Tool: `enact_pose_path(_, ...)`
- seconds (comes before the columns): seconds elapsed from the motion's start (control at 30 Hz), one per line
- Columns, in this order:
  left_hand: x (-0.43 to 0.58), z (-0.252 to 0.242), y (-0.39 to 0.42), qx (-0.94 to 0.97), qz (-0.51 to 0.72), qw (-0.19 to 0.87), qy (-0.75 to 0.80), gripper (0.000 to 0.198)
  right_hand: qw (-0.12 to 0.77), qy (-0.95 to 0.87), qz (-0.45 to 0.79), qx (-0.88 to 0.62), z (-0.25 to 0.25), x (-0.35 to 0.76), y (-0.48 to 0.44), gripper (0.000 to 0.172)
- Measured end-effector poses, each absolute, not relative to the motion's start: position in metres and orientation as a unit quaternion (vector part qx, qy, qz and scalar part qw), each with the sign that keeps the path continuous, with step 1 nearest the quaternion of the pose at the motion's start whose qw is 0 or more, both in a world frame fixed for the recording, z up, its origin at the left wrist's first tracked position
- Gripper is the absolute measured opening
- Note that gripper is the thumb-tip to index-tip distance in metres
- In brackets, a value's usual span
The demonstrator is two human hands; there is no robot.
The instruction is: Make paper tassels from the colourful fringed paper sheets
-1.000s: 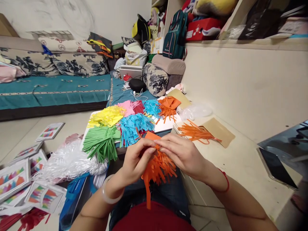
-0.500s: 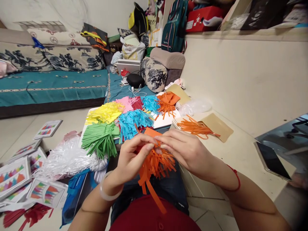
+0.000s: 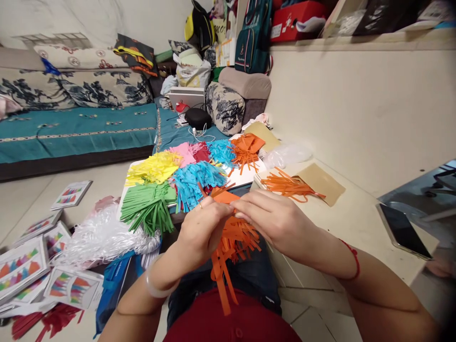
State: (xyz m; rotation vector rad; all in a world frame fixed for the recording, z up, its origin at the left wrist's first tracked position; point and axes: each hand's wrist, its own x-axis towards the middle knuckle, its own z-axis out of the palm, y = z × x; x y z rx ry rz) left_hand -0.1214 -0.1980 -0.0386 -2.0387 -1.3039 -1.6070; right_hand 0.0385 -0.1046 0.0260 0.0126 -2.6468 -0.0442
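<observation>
Orange fringed tissue paper (image 3: 237, 237), like a tassel, hangs between my two hands above my lap, its loose strips dangling down. My left hand (image 3: 203, 225) pinches it from the left, fingers curled with the knuckles turned up. From the right, my right hand (image 3: 274, 218) has its fingers pressed together on the same paper, fingertips touching those of the left. What the fingertips do inside the grip is hidden. Just beyond lie blue fringed paper (image 3: 199, 180) and green fringed paper (image 3: 147, 202). More orange strips (image 3: 292, 185) rest to the right of my hands.
Yellow fringed paper (image 3: 155, 168) and pink fringed paper (image 3: 183, 153) lie on the white board ahead. On the right ledge are a brown envelope (image 3: 326, 183) and a phone (image 3: 404, 230). White string (image 3: 103, 235) and picture packets (image 3: 73, 287) lie at the left. A teal sofa (image 3: 71, 128) stands behind.
My left hand has rolled over, so its knuckles now face up and the thumb is hidden. The dangling orange strips have swung slightly left. My right hand stays nearly in place.
</observation>
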Motion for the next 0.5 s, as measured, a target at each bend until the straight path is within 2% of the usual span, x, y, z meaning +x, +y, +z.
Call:
enact_pose_path(0.13,-0.127,-0.037,-0.199,-0.736,-0.477,0.162,-0.452,0.027,0.246,-0.965,-0.083,0.026,0.028,0.039,-0.103,0.027)
enact_pose_path(0.27,-0.131,-0.036,-0.199,-0.77,-0.425,0.148,-0.453,0.022,0.236,-0.966,-0.097,0.036,0.03,0.039,-0.099,0.031)
enact_pose_path(0.5,-0.133,-0.027,-0.199,-0.765,-0.48,-0.041,-0.427,0.015,0.306,-0.942,0.128,0.047,0.02,0.035,-0.083,0.011)
